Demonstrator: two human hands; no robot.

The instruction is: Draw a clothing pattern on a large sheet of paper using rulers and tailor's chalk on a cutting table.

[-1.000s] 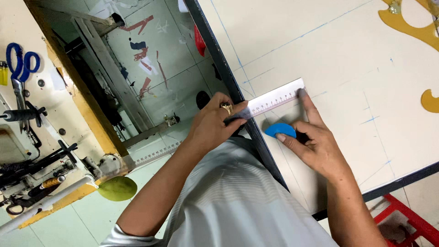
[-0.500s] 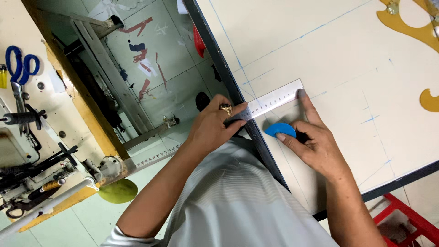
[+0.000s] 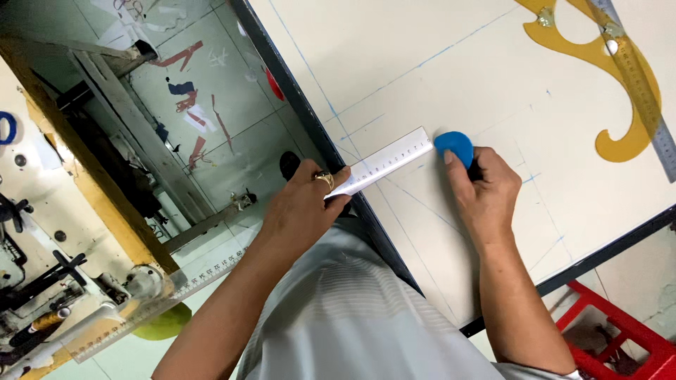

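A pale sheet (image 3: 451,63) covers the worktop (image 3: 598,257), which has a dark edge, and thin blue lines cross the sheet at angles. At the top right lie a yellow curved template (image 3: 598,60) and a long metal rule (image 3: 637,77) that crosses it. No packages or signs show; the only marks on the floor (image 3: 211,98) are red, blue and white scraps.

The short white ruler (image 3: 384,163) lies slanted on the sheet, its near end over the worktop's edge, with a fine printed scale along 1 long side. The left hand (image 3: 299,211), a ring on 1 finger, presses that near end down with thumb and fingers; its grip is closed flat on the ruler. The blue chalk (image 3: 455,146), a rounded flat piece, sits just beside the ruler's far end, touching the sheet. The right hand (image 3: 482,193) pinches the chalk, its grip closed around it with the forefinger lying along the top.

To the left stands a sewing machine (image 3: 35,267). A clear long ruler (image 3: 151,299) rests beside it. A red stool (image 3: 620,338) stands under the worktop's right corner.
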